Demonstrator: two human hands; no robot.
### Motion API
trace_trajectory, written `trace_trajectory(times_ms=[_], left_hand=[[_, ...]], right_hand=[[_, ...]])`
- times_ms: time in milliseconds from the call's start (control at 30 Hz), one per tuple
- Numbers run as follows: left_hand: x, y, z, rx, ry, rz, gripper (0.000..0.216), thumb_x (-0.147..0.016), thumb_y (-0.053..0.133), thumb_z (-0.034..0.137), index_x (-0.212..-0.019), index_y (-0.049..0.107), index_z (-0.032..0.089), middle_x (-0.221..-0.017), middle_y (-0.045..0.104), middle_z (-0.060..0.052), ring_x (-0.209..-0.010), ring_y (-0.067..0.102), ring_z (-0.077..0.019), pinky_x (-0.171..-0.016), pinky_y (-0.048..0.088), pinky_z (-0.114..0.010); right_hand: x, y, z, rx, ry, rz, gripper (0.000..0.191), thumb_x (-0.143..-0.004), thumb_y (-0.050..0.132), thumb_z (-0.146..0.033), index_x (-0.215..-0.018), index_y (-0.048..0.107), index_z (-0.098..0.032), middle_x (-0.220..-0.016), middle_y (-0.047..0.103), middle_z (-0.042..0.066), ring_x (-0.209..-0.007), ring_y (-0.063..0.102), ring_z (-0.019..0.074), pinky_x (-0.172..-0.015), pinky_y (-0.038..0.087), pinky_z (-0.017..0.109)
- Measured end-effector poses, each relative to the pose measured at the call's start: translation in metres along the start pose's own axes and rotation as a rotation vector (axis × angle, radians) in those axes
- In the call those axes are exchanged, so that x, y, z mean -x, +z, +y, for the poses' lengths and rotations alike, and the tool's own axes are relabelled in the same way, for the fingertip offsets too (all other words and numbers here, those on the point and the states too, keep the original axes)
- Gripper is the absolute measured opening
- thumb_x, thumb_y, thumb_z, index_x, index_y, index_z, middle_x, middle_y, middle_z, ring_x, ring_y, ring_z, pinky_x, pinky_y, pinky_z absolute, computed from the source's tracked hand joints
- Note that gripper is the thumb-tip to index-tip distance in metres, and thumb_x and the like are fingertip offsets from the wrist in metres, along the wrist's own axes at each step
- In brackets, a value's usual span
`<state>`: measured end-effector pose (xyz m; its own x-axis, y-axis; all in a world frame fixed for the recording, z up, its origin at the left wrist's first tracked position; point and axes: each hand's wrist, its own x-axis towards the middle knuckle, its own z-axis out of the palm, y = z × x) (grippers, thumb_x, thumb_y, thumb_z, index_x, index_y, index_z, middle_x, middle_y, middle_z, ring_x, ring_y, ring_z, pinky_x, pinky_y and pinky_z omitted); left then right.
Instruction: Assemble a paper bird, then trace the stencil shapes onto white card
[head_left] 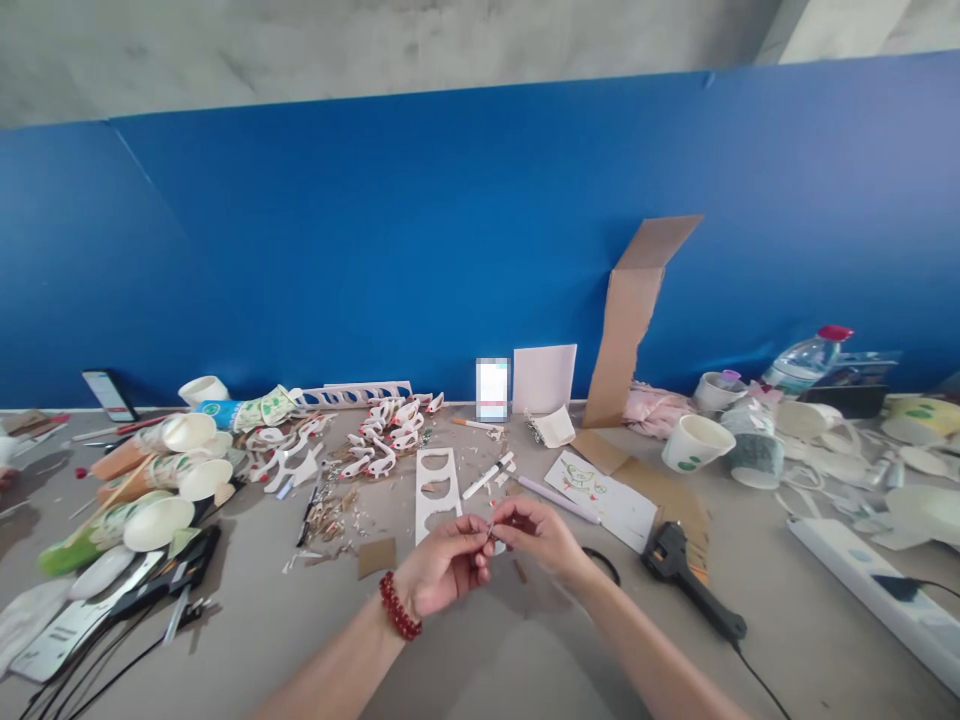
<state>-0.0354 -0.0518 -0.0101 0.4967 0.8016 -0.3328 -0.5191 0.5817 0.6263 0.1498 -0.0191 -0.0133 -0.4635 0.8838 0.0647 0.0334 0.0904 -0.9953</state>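
My left hand (450, 562), with a red bead bracelet at the wrist, meets my right hand (536, 535) above the middle of the table. Fingers of both are pinched together on something small and thin between the fingertips, too small to make out. Just beyond them lies a white strip with cut-out holes (448, 490), partly covered by my left hand. A white marker (487, 476) rests past my fingertips. To the right of my right hand is a black ring (611, 565), partly hidden behind it. A brown cardboard square (376, 558) sits left of my left hand.
A black glue gun (690, 580) lies at right, near a white power strip (885, 610). White bird-shaped cut-outs (382, 435) are heaped behind, left of a propped phone (492, 390). Paper cups (697, 443) crowd the right side; more cups and a second power strip (82, 625) stand left.
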Motion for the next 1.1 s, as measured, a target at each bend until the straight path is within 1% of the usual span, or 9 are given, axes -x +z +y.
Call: trace_trajectory(times_ms=[100, 200, 300, 400, 533, 633, 733, 900, 1100], left_hand=[[-0.006, -0.001, -0.003, -0.043, 0.032, 0.001, 0.024, -0.072, 0.081, 0.026, -0.08, 0.061, 0.014, -0.07, 0.062, -0.001, -0.056, 0.055, -0.007, -0.06, 0.045, -0.021], [-0.008, 0.002, -0.004, -0.222, 0.114, 0.05, 0.027, -0.073, 0.079, 0.034, -0.08, 0.062, 0.014, -0.072, 0.065, -0.003, -0.057, 0.057, -0.0091, -0.06, 0.045, -0.022], [-0.009, 0.004, -0.004, -0.421, 0.187, 0.109, 0.031, -0.073, 0.077, 0.04, -0.079, 0.063, 0.013, -0.071, 0.066, -0.004, -0.058, 0.057, -0.0108, -0.06, 0.045, -0.023], [-0.01, 0.004, -0.008, -0.523, 0.256, 0.149, 0.029, -0.075, 0.072, 0.04, -0.076, 0.062, 0.013, -0.067, 0.064, -0.002, -0.057, 0.055, -0.0111, -0.058, 0.044, -0.023], [-0.009, 0.001, -0.015, -0.494, 0.275, 0.171, 0.023, -0.077, 0.067, 0.036, -0.076, 0.059, 0.015, -0.062, 0.06, 0.0, -0.057, 0.053, -0.0106, -0.056, 0.042, -0.022], [-0.006, 0.0, -0.016, -0.415, 0.216, 0.149, 0.022, -0.075, 0.068, 0.035, -0.073, 0.058, 0.015, -0.061, 0.058, 0.0, -0.056, 0.053, -0.0106, -0.055, 0.041, -0.021], [-0.002, -0.001, -0.015, -0.387, 0.176, 0.132, 0.024, -0.075, 0.068, 0.037, -0.073, 0.057, 0.016, -0.06, 0.058, 0.001, -0.053, 0.051, -0.0098, -0.052, 0.04, -0.021], [-0.001, -0.003, -0.015, -0.593, 0.256, 0.164, 0.026, -0.081, 0.065, 0.041, -0.078, 0.06, 0.015, -0.067, 0.062, -0.001, -0.055, 0.052, -0.0093, -0.053, 0.041, -0.02], [-0.003, -0.004, -0.016, -0.539, 0.237, 0.212, 0.03, -0.081, 0.063, 0.045, -0.076, 0.058, 0.015, -0.064, 0.062, -0.001, -0.052, 0.05, -0.0089, -0.052, 0.04, -0.02]], right_hand=[[-0.002, -0.002, 0.007, -0.092, 0.035, -0.017, 0.034, -0.081, 0.07, -0.049, -0.084, 0.064, -0.015, -0.073, 0.066, 0.002, -0.068, 0.061, 0.0151, -0.063, 0.047, 0.026], [-0.001, -0.003, 0.01, -0.146, 0.054, 0.023, 0.038, -0.079, 0.07, -0.053, -0.08, 0.06, -0.016, -0.069, 0.064, 0.001, -0.062, 0.059, 0.0141, -0.06, 0.047, 0.026], [0.001, -0.002, 0.011, -0.134, 0.047, 0.054, 0.04, -0.078, 0.071, -0.055, -0.076, 0.06, -0.016, -0.066, 0.063, 0.0, -0.059, 0.057, 0.0129, -0.057, 0.046, 0.025], [0.005, -0.001, 0.012, -0.076, 0.049, 0.075, 0.039, -0.079, 0.07, -0.054, -0.074, 0.061, -0.016, -0.066, 0.062, 0.0, -0.057, 0.054, 0.0121, -0.054, 0.044, 0.024], [0.008, 0.001, 0.016, -0.075, 0.063, 0.049, 0.034, -0.08, 0.07, -0.049, -0.086, 0.066, -0.016, -0.069, 0.061, 0.0, -0.054, 0.051, 0.0106, -0.047, 0.039, 0.021], [0.01, 0.003, 0.017, -0.131, 0.05, 0.002, 0.031, -0.082, 0.07, -0.045, -0.095, 0.067, -0.017, -0.073, 0.065, 0.001, -0.058, 0.053, 0.0108, -0.05, 0.041, 0.021], [0.01, 0.005, 0.016, -0.167, 0.082, -0.036, 0.03, -0.082, 0.07, -0.045, -0.091, 0.066, -0.017, -0.07, 0.066, 0.001, -0.057, 0.054, 0.0106, -0.051, 0.042, 0.021], [0.01, 0.004, 0.017, -0.137, 0.142, 0.018, 0.033, -0.079, 0.072, -0.049, -0.08, 0.065, -0.017, -0.065, 0.063, -0.001, -0.052, 0.054, 0.0104, -0.047, 0.04, 0.021], [0.01, 0.008, 0.018, -0.185, 0.187, 0.045, 0.035, -0.078, 0.072, -0.049, -0.089, 0.065, -0.016, -0.068, 0.066, 0.0, -0.053, 0.055, 0.0106, -0.046, 0.039, 0.021]])
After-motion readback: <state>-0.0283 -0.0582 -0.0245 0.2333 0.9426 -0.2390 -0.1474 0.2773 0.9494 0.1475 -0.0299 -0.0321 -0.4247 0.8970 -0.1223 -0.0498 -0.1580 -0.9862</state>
